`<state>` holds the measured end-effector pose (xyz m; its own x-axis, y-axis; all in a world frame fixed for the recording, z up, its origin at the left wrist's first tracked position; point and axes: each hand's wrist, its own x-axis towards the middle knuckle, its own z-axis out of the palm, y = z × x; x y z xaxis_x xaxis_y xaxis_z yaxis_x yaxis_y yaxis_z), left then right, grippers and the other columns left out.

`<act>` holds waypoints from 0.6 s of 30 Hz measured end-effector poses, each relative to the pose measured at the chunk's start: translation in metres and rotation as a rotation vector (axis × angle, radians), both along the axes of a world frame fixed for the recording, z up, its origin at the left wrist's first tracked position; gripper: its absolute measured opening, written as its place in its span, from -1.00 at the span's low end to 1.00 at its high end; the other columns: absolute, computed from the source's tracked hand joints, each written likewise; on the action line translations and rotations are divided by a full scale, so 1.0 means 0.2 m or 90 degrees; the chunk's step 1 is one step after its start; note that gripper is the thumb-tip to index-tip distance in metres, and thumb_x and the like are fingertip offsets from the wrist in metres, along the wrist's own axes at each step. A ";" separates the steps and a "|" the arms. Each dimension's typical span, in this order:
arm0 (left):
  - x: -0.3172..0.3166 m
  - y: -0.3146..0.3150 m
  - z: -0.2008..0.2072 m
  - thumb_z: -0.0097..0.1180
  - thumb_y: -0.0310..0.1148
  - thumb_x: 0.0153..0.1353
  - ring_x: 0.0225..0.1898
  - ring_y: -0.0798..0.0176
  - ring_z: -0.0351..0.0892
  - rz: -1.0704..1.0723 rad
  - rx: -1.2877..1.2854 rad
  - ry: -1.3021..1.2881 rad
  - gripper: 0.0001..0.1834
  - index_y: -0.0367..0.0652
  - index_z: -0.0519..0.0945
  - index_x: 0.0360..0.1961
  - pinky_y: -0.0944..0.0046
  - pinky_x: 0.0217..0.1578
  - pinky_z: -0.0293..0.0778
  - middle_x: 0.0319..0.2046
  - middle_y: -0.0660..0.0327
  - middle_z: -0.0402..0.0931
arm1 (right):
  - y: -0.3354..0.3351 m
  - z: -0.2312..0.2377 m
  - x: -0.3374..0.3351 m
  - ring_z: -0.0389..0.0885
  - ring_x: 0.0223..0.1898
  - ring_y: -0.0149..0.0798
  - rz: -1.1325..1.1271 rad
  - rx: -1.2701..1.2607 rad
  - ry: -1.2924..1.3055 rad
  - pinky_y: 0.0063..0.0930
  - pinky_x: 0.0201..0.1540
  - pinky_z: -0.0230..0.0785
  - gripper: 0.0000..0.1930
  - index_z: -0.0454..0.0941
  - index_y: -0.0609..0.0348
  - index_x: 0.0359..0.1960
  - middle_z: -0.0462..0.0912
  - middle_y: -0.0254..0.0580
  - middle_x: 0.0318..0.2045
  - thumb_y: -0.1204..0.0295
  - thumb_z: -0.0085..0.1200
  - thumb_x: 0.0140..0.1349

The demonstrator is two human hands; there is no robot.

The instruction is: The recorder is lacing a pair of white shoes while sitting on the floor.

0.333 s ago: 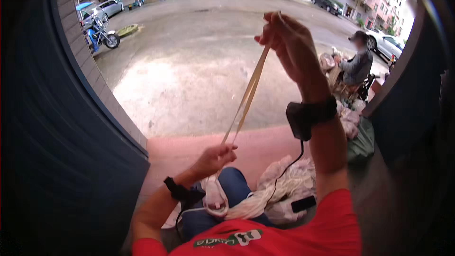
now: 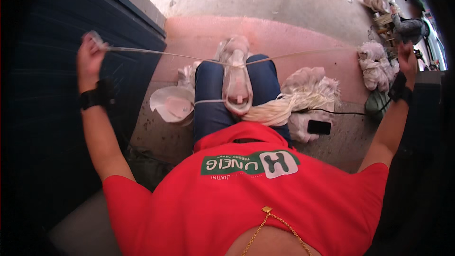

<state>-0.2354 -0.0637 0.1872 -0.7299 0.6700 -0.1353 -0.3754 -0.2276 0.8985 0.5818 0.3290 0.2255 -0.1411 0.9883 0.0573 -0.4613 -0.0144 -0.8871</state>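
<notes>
My arms are spread wide. My left hand [image 2: 90,54] is raised at the left, closed on one end of a pale cord [image 2: 161,53]. My right hand [image 2: 406,57] is out at the far right, closed on the other end. The cord runs taut between them, across my knees in blue jeans. It wraps around a pale shoe form [image 2: 237,83] held between my knees. Both wrists carry black bands.
A bundle of pale fibre strands [image 2: 294,102] lies at my right thigh, with a black phone [image 2: 319,126] and cable beside it. A white dish [image 2: 171,104] sits at my left. White bundles [image 2: 375,64] lie farther right. A dark blue wall [image 2: 47,90] flanks my left.
The view has dropped from the street to my lap. My hands, earlier one high and one low with the cord upright, are now spread left and right, pulling it flat.
</notes>
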 end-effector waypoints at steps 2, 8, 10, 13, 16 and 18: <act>-0.52 -0.52 -0.15 -0.28 -0.31 0.29 -0.71 0.48 -0.05 -0.029 0.078 -0.075 -0.80 -0.17 0.36 -0.35 0.42 -0.56 0.04 -0.73 0.40 -0.03 | 0.00 -0.34 0.15 0.23 -0.63 -0.52 -0.064 -0.083 -0.041 -0.48 -0.08 0.31 -0.88 0.37 0.23 -0.34 0.22 -0.41 -0.71 0.44 -0.14 0.22; -0.25 -0.58 -0.48 -0.14 -0.16 0.23 -0.75 0.54 0.00 0.071 -0.339 0.035 -0.65 -0.24 0.40 -0.15 0.48 -0.67 0.04 -0.75 0.46 0.00 | -0.60 -0.74 -0.95 0.34 -0.51 -0.49 -0.017 -0.091 -0.601 -0.60 -0.40 0.30 -0.50 0.18 0.29 0.10 0.38 -0.41 -0.54 0.43 -0.09 0.08; 0.12 -0.29 -0.57 -0.11 -0.23 0.21 -0.76 0.59 0.03 -0.049 -0.445 0.059 -0.69 -0.22 0.44 -0.14 0.56 -0.76 -0.03 -0.76 0.51 0.03 | -0.76 -1.00 -1.14 0.42 -0.52 -0.46 0.210 0.038 -0.560 -0.58 -0.41 0.32 -0.65 0.32 0.29 -0.06 0.45 -0.34 -0.54 0.39 -0.10 0.11; 0.49 -0.17 -0.87 -0.09 -0.33 0.15 -0.69 0.60 0.09 -0.282 -0.457 0.322 -0.81 -0.09 0.52 -0.26 0.56 -0.73 0.04 -0.63 0.47 0.27 | -1.20 -1.16 -1.67 0.49 -0.52 -0.34 0.439 -0.002 -0.505 -0.50 -0.44 0.35 -0.85 0.49 0.27 -0.36 0.55 -0.20 -0.53 0.45 -0.07 0.10; 0.91 0.04 -0.84 -0.07 -0.26 0.15 -0.60 0.53 0.26 -0.498 -0.458 0.213 -0.78 -0.13 0.54 -0.30 0.50 -0.63 0.18 -0.57 0.39 0.41 | -1.35 -1.26 -1.84 0.48 -0.39 -0.11 0.423 0.365 -0.738 -0.27 -0.33 0.31 -0.83 0.53 0.16 -0.50 0.55 -0.15 -0.51 0.35 -0.05 0.03; 1.05 0.11 -0.87 -0.05 -0.26 0.15 -0.56 0.49 0.33 -0.541 -0.459 0.157 -0.77 -0.17 0.55 -0.32 0.47 -0.59 0.24 -0.57 0.36 0.43 | -1.38 -1.24 -1.88 0.45 -0.36 -0.11 0.349 0.407 -0.777 -0.24 -0.31 0.28 -0.84 0.53 0.15 -0.53 0.53 -0.17 -0.49 0.37 -0.05 0.02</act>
